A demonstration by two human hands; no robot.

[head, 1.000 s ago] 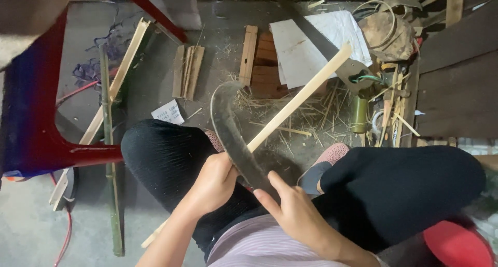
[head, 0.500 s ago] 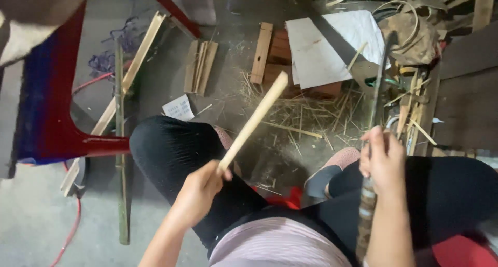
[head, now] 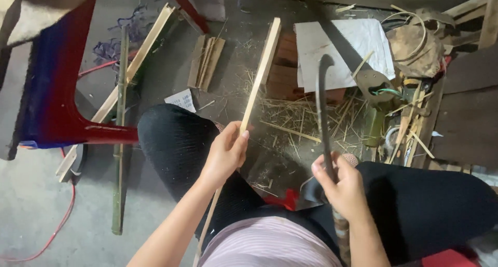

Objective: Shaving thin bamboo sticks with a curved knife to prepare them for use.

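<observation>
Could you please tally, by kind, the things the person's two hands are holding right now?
Pale bamboo strip, in the left hand: 1
Curved dark blade, in the right hand: 1
Total: 2

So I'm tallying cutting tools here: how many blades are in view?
2. A dark curved knife is held upright in the right hand; a hand saw lies on the pale sheet behind. More may hide in the clutter.
</observation>
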